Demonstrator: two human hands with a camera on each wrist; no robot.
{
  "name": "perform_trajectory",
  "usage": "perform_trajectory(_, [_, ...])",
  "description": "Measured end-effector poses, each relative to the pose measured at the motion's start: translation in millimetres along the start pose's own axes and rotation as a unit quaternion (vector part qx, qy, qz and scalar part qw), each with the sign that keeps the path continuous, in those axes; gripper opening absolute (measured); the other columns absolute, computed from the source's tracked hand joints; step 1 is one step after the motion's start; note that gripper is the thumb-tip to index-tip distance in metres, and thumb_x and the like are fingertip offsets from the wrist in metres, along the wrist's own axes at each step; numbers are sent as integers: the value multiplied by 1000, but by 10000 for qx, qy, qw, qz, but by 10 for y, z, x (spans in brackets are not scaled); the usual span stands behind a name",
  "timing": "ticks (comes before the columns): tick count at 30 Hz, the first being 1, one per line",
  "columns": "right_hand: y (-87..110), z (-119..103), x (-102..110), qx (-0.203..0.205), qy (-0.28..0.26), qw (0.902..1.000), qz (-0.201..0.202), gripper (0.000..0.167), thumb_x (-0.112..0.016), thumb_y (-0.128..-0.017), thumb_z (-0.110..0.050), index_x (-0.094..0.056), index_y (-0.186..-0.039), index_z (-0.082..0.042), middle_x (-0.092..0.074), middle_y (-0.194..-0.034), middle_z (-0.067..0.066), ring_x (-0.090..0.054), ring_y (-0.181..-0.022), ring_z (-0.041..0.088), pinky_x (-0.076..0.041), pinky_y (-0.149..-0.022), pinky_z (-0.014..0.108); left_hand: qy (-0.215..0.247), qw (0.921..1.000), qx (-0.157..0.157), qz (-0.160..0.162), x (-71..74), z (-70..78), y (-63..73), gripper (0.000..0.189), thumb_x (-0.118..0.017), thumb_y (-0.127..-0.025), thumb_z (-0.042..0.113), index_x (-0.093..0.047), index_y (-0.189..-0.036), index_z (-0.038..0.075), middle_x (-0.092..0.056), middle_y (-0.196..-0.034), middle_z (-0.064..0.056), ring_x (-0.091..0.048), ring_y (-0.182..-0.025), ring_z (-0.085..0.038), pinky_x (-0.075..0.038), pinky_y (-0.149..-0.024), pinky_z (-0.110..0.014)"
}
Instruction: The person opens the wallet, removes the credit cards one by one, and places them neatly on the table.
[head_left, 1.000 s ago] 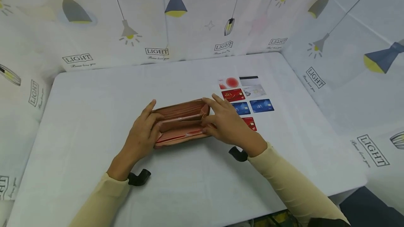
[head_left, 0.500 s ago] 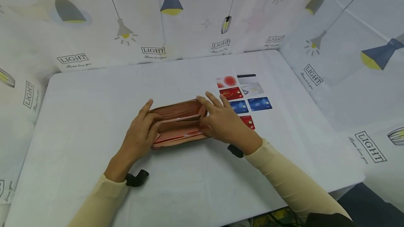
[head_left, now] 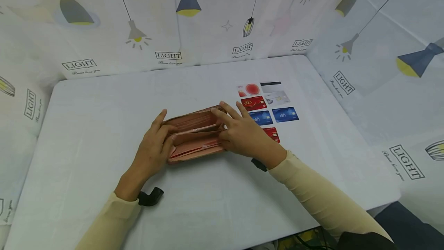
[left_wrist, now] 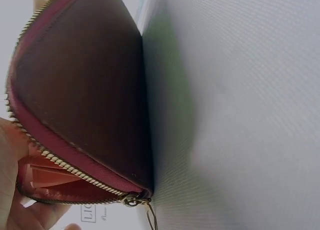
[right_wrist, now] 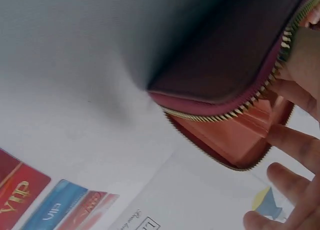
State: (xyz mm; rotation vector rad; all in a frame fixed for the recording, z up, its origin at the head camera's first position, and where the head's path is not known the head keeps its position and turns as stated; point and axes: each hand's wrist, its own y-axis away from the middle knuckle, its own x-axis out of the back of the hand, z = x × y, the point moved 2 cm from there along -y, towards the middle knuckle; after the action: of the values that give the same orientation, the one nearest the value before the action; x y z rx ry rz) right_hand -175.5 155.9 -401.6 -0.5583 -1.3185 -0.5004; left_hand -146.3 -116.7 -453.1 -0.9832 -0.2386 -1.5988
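A long zip-around wallet (head_left: 195,141) stands unzipped on the white table, its pinkish inner pockets facing up. My left hand (head_left: 149,147) grips its left end, fingers reaching inside. At the right end, my right hand (head_left: 244,136) holds the wallet, with some fingers inside and others raised along the far edge. The left wrist view shows the wallet's dark outer side (left_wrist: 80,85), a toothed metal zipper and its pull (left_wrist: 132,200) at the corner. In the right wrist view the fingers (right_wrist: 295,142) lie at the zipped rim. A red edge shows in the front pocket.
To the right of the wallet several cards lie in rows, including a red VIP card (head_left: 254,103), a blue card (head_left: 285,114), a silver card (head_left: 277,98) and a red card (head_left: 273,134) partly behind the right hand. A lamp-patterned cloth (head_left: 208,30) walls the table (head_left: 104,126).
The right hand's fingers have shifted slightly left along the wallet's far edge, and the right end has narrowed a little. The left hand stays in place; the head view has shifted slightly.
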Motion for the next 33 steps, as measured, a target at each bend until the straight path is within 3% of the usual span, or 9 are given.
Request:
perform_trajectory(4, [-12, 14, -115, 238, 275, 9991, 209, 21, -86, -86, -35, -84, -100, -20, -52, -155, 14, -35, -152, 40, -32, -116, 68, -110, 9999, -30, 45, 0, 10, 2, 15, -60, -105, 8, -65, -118, 1, -26, -169, -21, -58, -122, -47, -46, -88, -54])
perform_trajectory(8, [-26, 32, -192, 433, 478, 9970, 421, 17, -87, -86, -27, -80, -97, -15, -54, -153, 14, -39, -151, 39, -33, -117, 65, -259, 9996, -72, 85, 4, 23, -8, 14, -61, -105, 6, -66, -117, 0, -29, -167, -23, -61, -112, -47, -47, -84, -52])
perform_trajectory(17, [-98, 115, -297, 939, 1208, 9850, 801, 14, -74, -96, -17, -73, -106, -8, -46, -158, 15, -36, -151, 37, -27, -122, 62, -430, 9990, 133, 0, 5, 10, -69, 15, -58, -106, 7, -66, -117, -1, -29, -166, -25, -61, -115, -50, -48, -89, -57])
perform_trajectory(20, [-92, 139, -278, 1003, 1203, 9818, 1071, 12, -72, -97, -16, -71, -105, -6, -47, -157, 16, -39, -150, 37, -27, -122, 62, -463, 9987, 196, -7, 5, 3, -92, 16, -58, -107, 7, -65, -117, -2, -30, -165, -27, -58, -124, -52, -48, -93, -60])
perform_trajectory(24, [-53, 152, -250, 985, 861, 9810, 1432, 15, -72, -96, -16, -67, -104, -6, -48, -156, 17, -41, -149, 38, -27, -122, 60, -486, 9986, 208, -30, 12, -12, -113, 16, -57, -107, 8, -64, -118, -2, -31, -165, -27, -49, -138, -51, -47, -98, -62])
perform_trajectory(29, [-10, 161, -200, 909, 213, 9800, 1756, 18, -72, -96, -15, -62, -108, -5, -51, -152, 19, -42, -148, 39, -25, -123, 59, -422, 9988, 238, -104, 28, -30, -130, 17, -56, -108, 8, -64, -119, -1, -30, -166, -27, -43, -143, -51, -45, -102, -64])
perform_trajectory(33, [6, 215, -174, 381, -508, 9805, 1861, 16, -72, -97, -14, -64, -108, -6, -54, -151, 19, -43, -148, 38, -30, -121, 58, -331, 9987, 340, -201, 41, -35, -133, 17, -55, -108, 8, -64, -120, -1, -28, -167, -24, -44, -142, -51, -45, -103, -64])
